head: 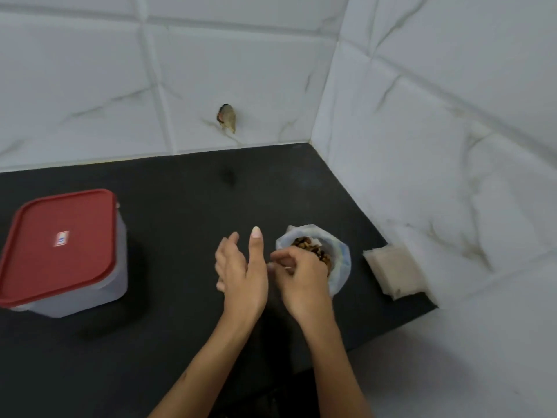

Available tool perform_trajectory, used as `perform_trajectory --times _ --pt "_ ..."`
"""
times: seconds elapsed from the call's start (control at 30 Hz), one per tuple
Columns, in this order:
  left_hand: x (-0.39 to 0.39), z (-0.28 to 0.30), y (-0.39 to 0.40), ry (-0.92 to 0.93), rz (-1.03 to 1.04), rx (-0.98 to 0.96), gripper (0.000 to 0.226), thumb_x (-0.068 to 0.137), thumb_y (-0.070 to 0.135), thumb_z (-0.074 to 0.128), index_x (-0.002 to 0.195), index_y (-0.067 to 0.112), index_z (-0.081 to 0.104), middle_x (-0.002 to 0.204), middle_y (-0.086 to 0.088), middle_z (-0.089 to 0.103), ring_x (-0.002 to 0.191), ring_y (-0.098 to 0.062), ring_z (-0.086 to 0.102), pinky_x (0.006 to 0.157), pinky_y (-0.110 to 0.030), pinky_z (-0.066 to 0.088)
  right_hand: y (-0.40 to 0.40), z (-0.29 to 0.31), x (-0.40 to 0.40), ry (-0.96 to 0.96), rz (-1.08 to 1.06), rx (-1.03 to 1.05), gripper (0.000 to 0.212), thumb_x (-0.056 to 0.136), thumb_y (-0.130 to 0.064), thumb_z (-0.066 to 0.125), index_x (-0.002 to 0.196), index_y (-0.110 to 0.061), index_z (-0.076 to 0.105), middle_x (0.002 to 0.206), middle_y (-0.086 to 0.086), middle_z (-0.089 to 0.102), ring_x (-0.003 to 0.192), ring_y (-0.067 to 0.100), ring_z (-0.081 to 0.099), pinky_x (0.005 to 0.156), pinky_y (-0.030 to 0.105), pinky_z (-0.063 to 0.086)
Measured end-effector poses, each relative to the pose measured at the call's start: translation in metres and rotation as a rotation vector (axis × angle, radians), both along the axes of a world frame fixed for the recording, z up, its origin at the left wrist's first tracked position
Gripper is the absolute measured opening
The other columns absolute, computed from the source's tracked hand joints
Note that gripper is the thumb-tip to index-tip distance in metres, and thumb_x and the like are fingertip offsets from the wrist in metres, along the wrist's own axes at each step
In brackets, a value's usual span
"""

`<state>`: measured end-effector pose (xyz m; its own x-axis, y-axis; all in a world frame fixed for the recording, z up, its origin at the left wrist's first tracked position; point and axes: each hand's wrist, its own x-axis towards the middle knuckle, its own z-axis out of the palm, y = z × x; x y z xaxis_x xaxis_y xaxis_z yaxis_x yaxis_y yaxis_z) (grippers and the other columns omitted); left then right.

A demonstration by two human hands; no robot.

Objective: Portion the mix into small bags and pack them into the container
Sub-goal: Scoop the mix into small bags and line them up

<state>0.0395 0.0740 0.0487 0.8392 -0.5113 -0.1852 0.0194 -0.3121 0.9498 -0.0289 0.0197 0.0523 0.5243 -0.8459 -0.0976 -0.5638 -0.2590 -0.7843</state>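
So both hands are hanging over a black counter [180,206] tucked into a corner of white marble-look tiled wall [422,116]. The left hand [242,276] is sitting just left of centre with its fingers straight and loosely apart, index pointing up and away, gripping nothing as far as I can see. The right hand [301,282] is right next to it, nearly touching, fingers curled in tight and pinching something small and pale between the fingertips; it's too blurry to tell what that is. Just behind the right hand there's a plastic bag [340,267] standing upright with its rim rolled down, and the brown mix [313,250] is sitting inside it, partly hidden by the knuckles. Over on the left, well apart from the hands, the clear container [114,267] is resting on the counter with its red lid [60,245] on. Against the right wall, near the bag, a stack of small pale bags [391,271] is lying flat.
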Motion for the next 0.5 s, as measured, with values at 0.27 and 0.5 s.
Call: perform_trajectory --times 0.27,0.5 --pt "-0.099 0.018 -0.076 0.285 -0.351 -0.303 0.031 0.097 0.041 0.048 0.111 0.015 0.058 0.097 0.010 0.056 0.105 -0.012 0.057 0.094 -0.022 0.043 -0.096 0.005 -0.119 0.067 -0.575 -0.183 0.018 0.087 -0.012 0.062 0.103 -0.012 0.069 0.101 0.006 0.070 0.094 0.022 0.064 0.081 0.023 0.043" --pt "-0.153 -0.018 -0.143 0.380 -0.533 -0.015 0.053 0.095 0.058 0.034 0.121 0.017 0.057 0.119 0.002 0.061 0.103 -0.010 0.058 0.090 -0.027 0.044 -0.128 -0.029 -0.161 0.461 -0.649 -0.084 0.027 0.092 -0.016 0.047 0.112 -0.004 0.060 0.114 0.014 0.062 0.107 0.031 0.058 0.081 0.031 0.045"
